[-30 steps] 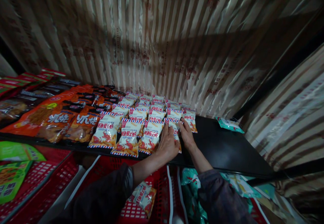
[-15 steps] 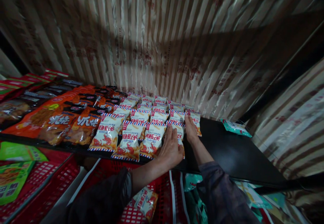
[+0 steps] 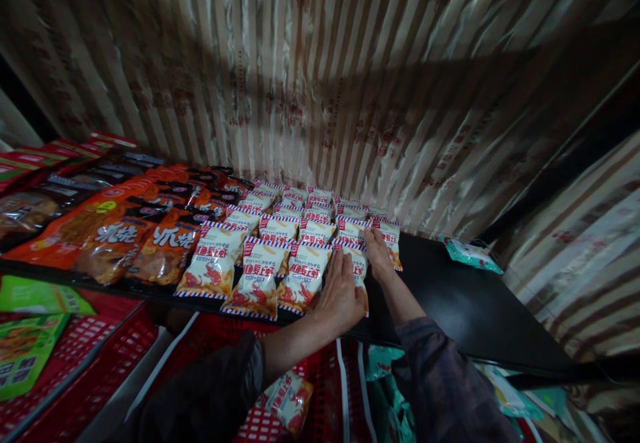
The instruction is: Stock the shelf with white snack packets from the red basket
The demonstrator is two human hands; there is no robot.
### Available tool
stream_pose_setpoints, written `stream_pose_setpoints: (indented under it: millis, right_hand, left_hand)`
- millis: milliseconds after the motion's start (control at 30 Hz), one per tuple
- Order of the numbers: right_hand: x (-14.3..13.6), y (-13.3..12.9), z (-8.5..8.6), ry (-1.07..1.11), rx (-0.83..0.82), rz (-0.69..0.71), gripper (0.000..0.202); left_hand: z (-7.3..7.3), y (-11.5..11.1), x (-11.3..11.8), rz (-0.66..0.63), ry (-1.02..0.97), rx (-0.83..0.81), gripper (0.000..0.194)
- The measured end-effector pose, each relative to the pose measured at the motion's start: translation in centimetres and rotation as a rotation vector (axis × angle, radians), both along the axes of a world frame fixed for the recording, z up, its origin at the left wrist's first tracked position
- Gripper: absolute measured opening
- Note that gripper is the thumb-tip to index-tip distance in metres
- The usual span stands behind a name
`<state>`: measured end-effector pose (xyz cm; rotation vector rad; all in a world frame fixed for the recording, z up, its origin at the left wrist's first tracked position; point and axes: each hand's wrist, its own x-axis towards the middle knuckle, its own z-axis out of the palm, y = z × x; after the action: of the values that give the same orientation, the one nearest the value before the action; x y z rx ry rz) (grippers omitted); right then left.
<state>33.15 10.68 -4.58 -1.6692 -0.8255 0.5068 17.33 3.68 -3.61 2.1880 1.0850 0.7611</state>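
Reading the clock from the middle of the head view, lays the left hand (image 3: 343, 296) at 5 o'clock, fingers nearly straight and held together, half open, over the near left side of the front-end white packet (image 3: 361, 268). Finds that packet face up on the black shelf (image 3: 445, 303), also near 5 o'clock, partly covered. Sets the right hand (image 3: 381, 255) at 4 o'clock, loosely open with fingers extended toward 11, just beside the same packet's right side and near the right-end white packet (image 3: 391, 241). Cannot tell how firmly to call either hand's contact, with palms and thumbs partly hidden.

Spreads the other white packets (image 3: 303, 276) in overlapping rows from the hands toward 9 and 12 o'clock. Continues toward 9 with orange packets (image 3: 170, 246), then dark packets (image 3: 30, 213), and toward 10 with red-and-green packets (image 3: 50, 153). Shows a teal packet (image 3: 473, 255) between 3 and 4, near the shelf's far edge.

Below the shelf, keeps a loose white packet (image 3: 287, 399) in a red basket (image 3: 260, 426) near 6, teal packages (image 3: 393, 396) near 5, and green bags (image 3: 33, 356) near 8. Hangs striped sheeting (image 3: 310, 83) behind, at 12.
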Motion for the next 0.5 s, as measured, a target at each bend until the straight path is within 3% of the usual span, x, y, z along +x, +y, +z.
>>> stream_pose_setpoints:
  millis: [267,500]
  right_hand:
    - [0.9,1.5,-0.1,0.020,0.042,-0.033,0.067]
    - [2.4,3.6,-0.4,0.044,0.078,0.002,0.059]
  left_hand:
    - [0.4,0.0,-0.3,-0.006,-0.013,-0.002,0.075]
    - [0.9,0.5,-0.8,-0.030,-0.033,0.025,0.074]
